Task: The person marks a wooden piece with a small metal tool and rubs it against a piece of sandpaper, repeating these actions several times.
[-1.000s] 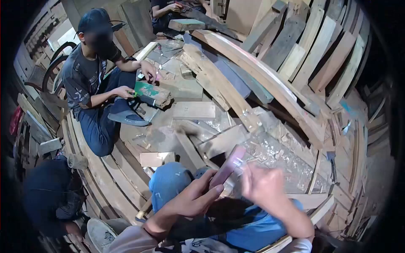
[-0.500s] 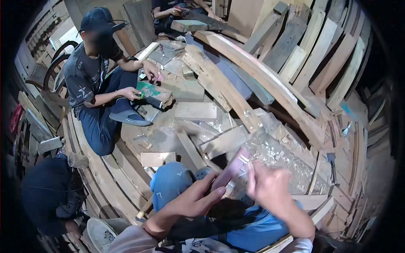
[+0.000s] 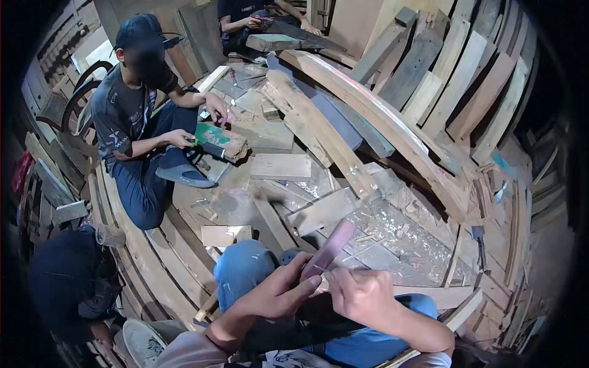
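My left hand [image 3: 279, 294] is closed around the lower end of a pinkish, flat, bar-shaped block [image 3: 333, 244], which tilts up and away from me over my lap. Close against the block's right side, my right hand [image 3: 362, 294] is closed with its fingers curled. A thin, pale tip [image 3: 321, 268] pokes out from its fingers onto the block's face; I cannot tell what tool it belongs to. Beneath both hands are my blue-jeaned legs [image 3: 246, 270].
Across from me a seated person [image 3: 132, 104] holds a green-handled tool at a green-topped wood block [image 3: 230, 144]. Behind, another person has a handsaw [image 3: 300, 32]. A third person [image 3: 73, 282] bends at lower left. Long beams [image 3: 380, 122], offcuts and shavings [image 3: 399, 239] cover the floor.
My right hand has moved down and left along the pinkish block, from near its far end to near my left hand. My left hand keeps its hold.
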The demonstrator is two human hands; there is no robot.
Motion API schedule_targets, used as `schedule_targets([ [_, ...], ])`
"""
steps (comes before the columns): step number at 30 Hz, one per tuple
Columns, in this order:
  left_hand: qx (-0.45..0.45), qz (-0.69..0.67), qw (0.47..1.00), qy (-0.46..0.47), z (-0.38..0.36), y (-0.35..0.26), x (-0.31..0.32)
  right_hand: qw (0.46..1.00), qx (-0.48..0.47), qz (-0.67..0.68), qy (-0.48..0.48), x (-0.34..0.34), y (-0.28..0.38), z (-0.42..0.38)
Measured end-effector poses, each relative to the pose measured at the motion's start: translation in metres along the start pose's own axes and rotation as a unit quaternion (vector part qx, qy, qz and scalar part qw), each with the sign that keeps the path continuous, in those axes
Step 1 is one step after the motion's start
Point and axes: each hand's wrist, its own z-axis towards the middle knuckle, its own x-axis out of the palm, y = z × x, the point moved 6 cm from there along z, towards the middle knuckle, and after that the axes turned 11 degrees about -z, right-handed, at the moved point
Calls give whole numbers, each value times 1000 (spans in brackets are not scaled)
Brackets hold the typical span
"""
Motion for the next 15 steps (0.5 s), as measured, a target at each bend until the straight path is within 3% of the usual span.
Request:
schedule_targets([
  [1,-3,-13,1000,3,-1,3,-1,1000,-4,5,10,3,2,0],
  [3,30,21,999,-8,-3,11,-7,995,87,-24,-35,-2,-30,6],
  [4,8,20,1000,-6,-5,9,-4,992,108,-59,3,-2,-32,4],
  [7,-15,-5,1000,10,-1,1,1,1000,23,-2,-9,-2,3,1],
  [9,-13,16,1000,-4,-1,2,-2,996,69,-46,-43,2,-27,2],
  [11,2,26,1000,-9,-4,-1,-1,991,116,-59,-8,-2,-33,4],
  [13,-35,-24,999,13,-5,-1,1,1000,14,11,7,2,3,-2],
  [14,24,-4,1000,13,0,6,-2,1000,8,16,-10,2,3,1],
  [15,20,-4,1000,12,1,6,-2,1000,21,-10,-5,5,-10,5],
])
